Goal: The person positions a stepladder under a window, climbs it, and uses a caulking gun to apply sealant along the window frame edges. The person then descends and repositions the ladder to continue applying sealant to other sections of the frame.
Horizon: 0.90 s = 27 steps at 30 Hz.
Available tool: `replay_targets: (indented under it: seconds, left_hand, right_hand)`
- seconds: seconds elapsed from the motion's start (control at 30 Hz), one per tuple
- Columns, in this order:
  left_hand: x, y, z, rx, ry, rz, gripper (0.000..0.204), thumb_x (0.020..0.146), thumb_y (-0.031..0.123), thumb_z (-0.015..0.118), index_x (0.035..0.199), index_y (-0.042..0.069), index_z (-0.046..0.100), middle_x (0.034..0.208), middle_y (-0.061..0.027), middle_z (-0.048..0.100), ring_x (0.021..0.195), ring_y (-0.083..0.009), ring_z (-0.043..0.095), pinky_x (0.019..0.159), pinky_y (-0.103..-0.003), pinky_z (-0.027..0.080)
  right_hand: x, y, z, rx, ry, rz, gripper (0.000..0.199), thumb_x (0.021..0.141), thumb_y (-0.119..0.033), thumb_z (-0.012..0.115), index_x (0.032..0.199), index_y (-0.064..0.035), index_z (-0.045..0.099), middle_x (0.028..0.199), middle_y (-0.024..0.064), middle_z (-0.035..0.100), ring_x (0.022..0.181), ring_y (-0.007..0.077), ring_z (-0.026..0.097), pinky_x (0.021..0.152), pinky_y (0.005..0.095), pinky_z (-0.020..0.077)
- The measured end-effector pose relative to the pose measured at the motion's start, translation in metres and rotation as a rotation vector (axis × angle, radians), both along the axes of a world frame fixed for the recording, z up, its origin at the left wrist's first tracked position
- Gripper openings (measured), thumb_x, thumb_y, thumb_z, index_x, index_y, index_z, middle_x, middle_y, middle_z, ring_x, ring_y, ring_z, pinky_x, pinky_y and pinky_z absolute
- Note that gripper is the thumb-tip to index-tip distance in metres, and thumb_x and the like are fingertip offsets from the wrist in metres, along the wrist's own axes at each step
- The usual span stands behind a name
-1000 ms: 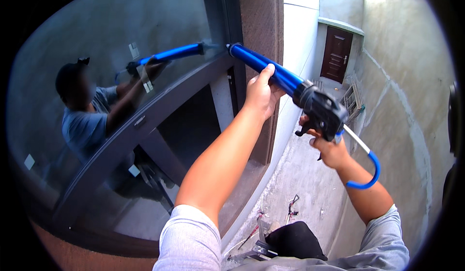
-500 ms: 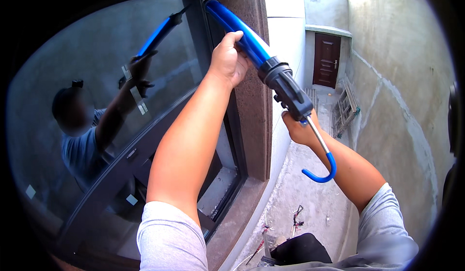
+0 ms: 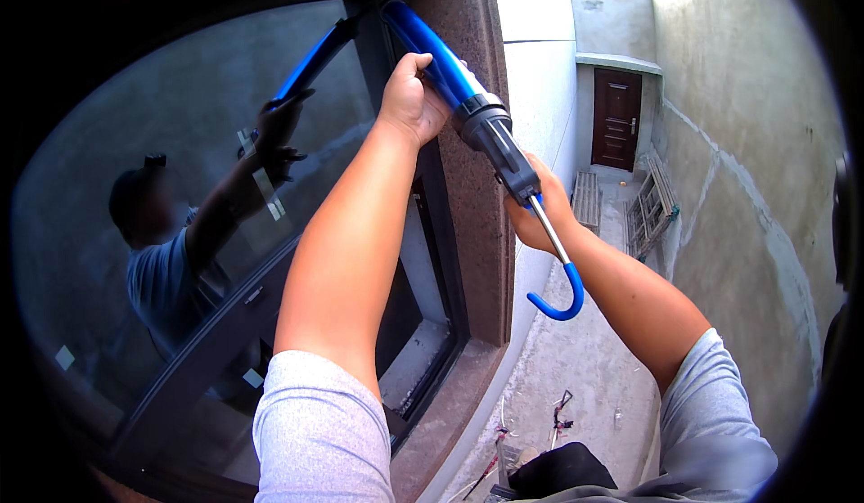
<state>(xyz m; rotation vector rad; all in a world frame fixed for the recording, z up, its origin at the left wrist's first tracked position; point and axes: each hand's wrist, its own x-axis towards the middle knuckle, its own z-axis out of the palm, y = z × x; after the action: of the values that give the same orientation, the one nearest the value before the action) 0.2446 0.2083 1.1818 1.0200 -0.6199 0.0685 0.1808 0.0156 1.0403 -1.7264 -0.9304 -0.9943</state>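
A blue caulking gun [image 3: 450, 85] with a black body and a hooked metal rod points up and left, its front end at the upper corner of the dark window frame [image 3: 369, 49]. My left hand [image 3: 414, 103] is closed round the underside of its blue barrel. Farther back, my right hand [image 3: 543, 206] is wrapped round the handle, which the hand and the black body mostly hide. The blue hook of the rod hangs below my right hand. The nozzle tip is lost in the dark at the corner.
Brown stone trim [image 3: 468, 188] borders the window, whose glass [image 3: 90, 260] mirrors me and the gun. Far below on the ground are a wooden pallet-like frame [image 3: 652, 208] by the right wall and some tools [image 3: 560, 417]. A dark red door [image 3: 616, 119] stands at the far end.
The rear of the caulking gun and my right hand have moved left and slightly up, nearer the stone trim. My left hand has shifted slightly left along with it.
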Motion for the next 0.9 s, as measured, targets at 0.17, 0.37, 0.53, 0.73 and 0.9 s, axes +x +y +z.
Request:
replay_targets:
  seconds: [0.17, 0.37, 0.53, 0.73, 0.9]
  left_hand:
    - [0.001, 0.001, 0.007, -0.035, -0.023, 0.005, 0.047, 0.098, 0.033, 0.041, 0.127, -0.003, 0.049, 0.113, -0.0191, 0.067, 0.107, -0.0318, 0.066, 0.098, -0.051, 0.054]
    - [-0.002, -0.007, 0.016, -0.129, -0.036, -0.018, 0.045, 0.098, 0.033, 0.042, 0.125, -0.003, 0.048, 0.113, -0.0207, 0.065, 0.106, -0.0321, 0.067, 0.098, -0.051, 0.054]
    - [0.001, -0.006, 0.029, -0.199, -0.031, -0.037, 0.043, 0.098, 0.032, 0.044, 0.121, -0.004, 0.049, 0.111, -0.0217, 0.065, 0.105, -0.0325, 0.067, 0.098, -0.05, 0.054]
    - [-0.011, -0.009, 0.038, -0.251, -0.067, -0.067, 0.056, 0.1, 0.032, 0.048, 0.141, -0.003, 0.036, 0.138, -0.0197, 0.054, 0.125, -0.033, 0.057, 0.111, -0.049, 0.044]
    - [-0.011, -0.009, 0.04, -0.292, -0.055, -0.061, 0.058, 0.1, 0.034, 0.049, 0.143, -0.004, 0.036, 0.139, -0.0202, 0.054, 0.126, -0.0333, 0.057, 0.112, -0.048, 0.045]
  right_hand:
    - [-0.004, 0.003, 0.011, -0.02, 0.009, -0.039, 0.029, 0.078, 0.001, 0.057, 0.107, -0.0022, 0.056, 0.092, 0.0167, 0.06, 0.086, 0.0324, 0.062, 0.08, 0.0395, 0.0499]
    - [-0.02, -0.005, 0.039, -0.093, 0.121, -0.128, 0.037, 0.075, 0.0, 0.066, 0.111, -0.0034, 0.057, 0.098, 0.0222, 0.065, 0.096, 0.044, 0.065, 0.086, 0.0467, 0.0514]
    - [-0.041, -0.004, 0.064, -0.085, 0.194, -0.113, 0.027, 0.077, -0.005, 0.065, 0.103, -0.0038, 0.057, 0.093, 0.0209, 0.064, 0.09, 0.0429, 0.065, 0.083, 0.0471, 0.0514]
    - [-0.063, -0.002, 0.089, -0.129, 0.199, -0.137, 0.017, 0.087, -0.015, 0.062, 0.097, -0.0016, 0.062, 0.08, 0.0189, 0.067, 0.078, 0.0344, 0.069, 0.076, 0.0441, 0.0534]
    - [-0.071, 0.002, 0.098, -0.155, 0.218, -0.194, 0.021, 0.088, -0.021, 0.062, 0.093, -0.0007, 0.063, 0.078, 0.0198, 0.068, 0.075, 0.0341, 0.069, 0.073, 0.0431, 0.0531]
